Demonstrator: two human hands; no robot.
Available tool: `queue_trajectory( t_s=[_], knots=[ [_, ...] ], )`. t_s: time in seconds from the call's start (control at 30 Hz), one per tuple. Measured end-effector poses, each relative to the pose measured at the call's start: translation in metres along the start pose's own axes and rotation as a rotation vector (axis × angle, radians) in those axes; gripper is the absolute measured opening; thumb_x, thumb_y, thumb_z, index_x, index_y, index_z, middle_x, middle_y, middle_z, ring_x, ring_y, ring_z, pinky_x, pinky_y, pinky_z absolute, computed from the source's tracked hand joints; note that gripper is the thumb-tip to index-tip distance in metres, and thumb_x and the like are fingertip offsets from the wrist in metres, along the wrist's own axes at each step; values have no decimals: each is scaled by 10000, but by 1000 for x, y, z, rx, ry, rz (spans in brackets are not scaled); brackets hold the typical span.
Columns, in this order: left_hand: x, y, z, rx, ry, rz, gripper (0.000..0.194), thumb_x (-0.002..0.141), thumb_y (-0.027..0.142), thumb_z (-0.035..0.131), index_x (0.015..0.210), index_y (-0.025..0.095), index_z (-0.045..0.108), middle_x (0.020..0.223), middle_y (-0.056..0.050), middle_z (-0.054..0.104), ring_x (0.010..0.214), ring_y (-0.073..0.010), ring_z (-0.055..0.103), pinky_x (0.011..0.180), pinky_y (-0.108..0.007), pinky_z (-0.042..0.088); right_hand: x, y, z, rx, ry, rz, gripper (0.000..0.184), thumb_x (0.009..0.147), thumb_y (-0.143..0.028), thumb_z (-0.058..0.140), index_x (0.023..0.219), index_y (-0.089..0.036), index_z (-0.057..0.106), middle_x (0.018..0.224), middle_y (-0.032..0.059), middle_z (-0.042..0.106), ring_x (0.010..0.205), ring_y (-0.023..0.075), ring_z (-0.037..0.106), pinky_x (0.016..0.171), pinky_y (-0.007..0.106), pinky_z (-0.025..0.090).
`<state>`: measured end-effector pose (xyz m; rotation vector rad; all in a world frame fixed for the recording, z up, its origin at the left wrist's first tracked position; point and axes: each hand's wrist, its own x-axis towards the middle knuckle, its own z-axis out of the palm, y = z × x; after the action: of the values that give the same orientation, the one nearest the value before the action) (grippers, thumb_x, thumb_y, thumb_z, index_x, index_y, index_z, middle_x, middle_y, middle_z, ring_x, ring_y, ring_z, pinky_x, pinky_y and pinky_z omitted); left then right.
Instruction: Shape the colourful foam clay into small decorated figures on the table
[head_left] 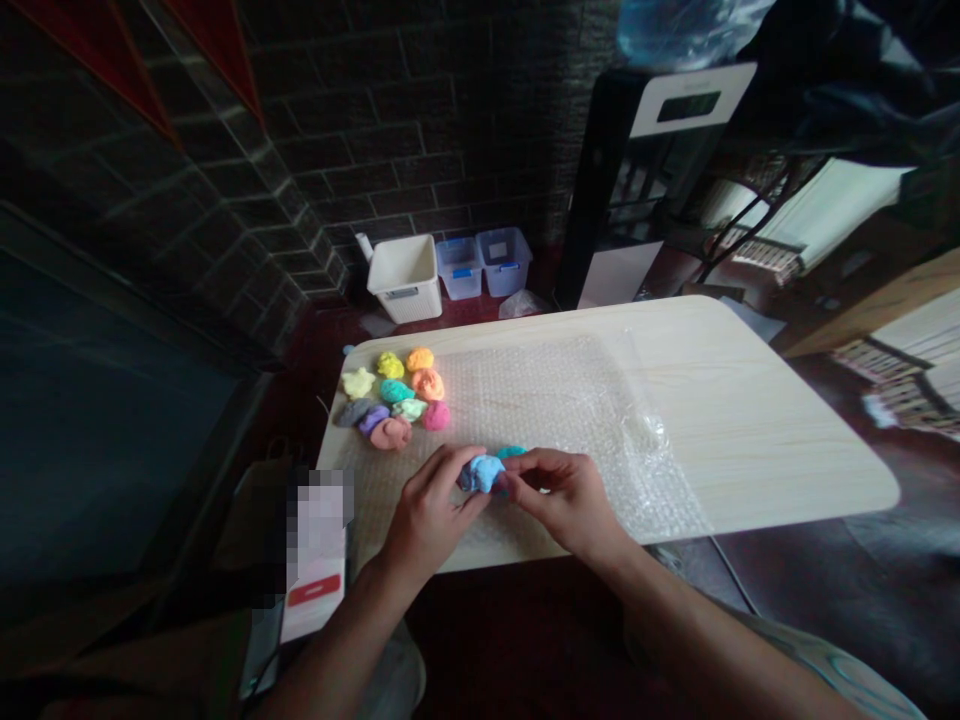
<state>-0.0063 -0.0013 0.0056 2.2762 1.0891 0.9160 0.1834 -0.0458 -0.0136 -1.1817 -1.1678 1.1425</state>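
Gripping a light blue lump (484, 471) in the left hand (431, 505), just below the middle of the frame, with thumb and fingers closing around its left side. Pinching at the right edge of the same lump with thumb and forefinger of the right hand (566, 495). Holding the lump above a sheet of bubble wrap (525, 385), towards the near edge of a pale wooden bench (780, 430). Seeing a teal lump (513, 452) just behind, partly hidden by the right hand; being unable to tell whether touching the fingers or lying on the wrap.

Facing a close group at centre left of the frame, on the left end of the bench: a yellow lump (390, 366) and an orange lump (420, 358) at the back, then a pale yellow lump (358, 383), a green lump (396, 391) and a peach lump (428, 384). Finding nearer a grey lump (351, 412), a purple lump (373, 419), a pale green lump (409, 409), a pink lump (436, 415) and a salmon lump (391, 433).

Looking past the bench, in the upper middle of the frame, at a white basket (405, 290) beside two clear bins (460, 285). Seeing a water dispenser (611, 170) at upper right.
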Motion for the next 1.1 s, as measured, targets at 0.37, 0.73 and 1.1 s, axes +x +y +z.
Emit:
queue_trajectory(
  t_s=[0.37,0.73,1.1],
  knots=[
    [-4,3,2,28,-1,33,282,881,103,660,1131,231,673,1044,-77,775,982,-232,741,908,-320,585,-6,-6,3,-360,71,-131,152,912,-314,703,900,-197,800,712,37,765,596,163,673,560,270,512],
    [-2,-7,1,-184,-69,-170,337,884,283,751,1203,192,692,1118,-78,774,952,-216,732,827,-299,573,-2,-14,-7,-313,-42,-207,177,961,-293,687,1063,-226,816,914,65,808,748,187,733,652,290,558],
    [1,-3,-4,-497,-250,-336,454,936,389,692,1327,158,662,1170,-101,754,1026,-250,711,883,-326,558,-1,-12,-10,-587,-118,-521,158,982,-185,620,1048,-144,758,828,78,742,663,172,681,619,285,532]
  ],
)
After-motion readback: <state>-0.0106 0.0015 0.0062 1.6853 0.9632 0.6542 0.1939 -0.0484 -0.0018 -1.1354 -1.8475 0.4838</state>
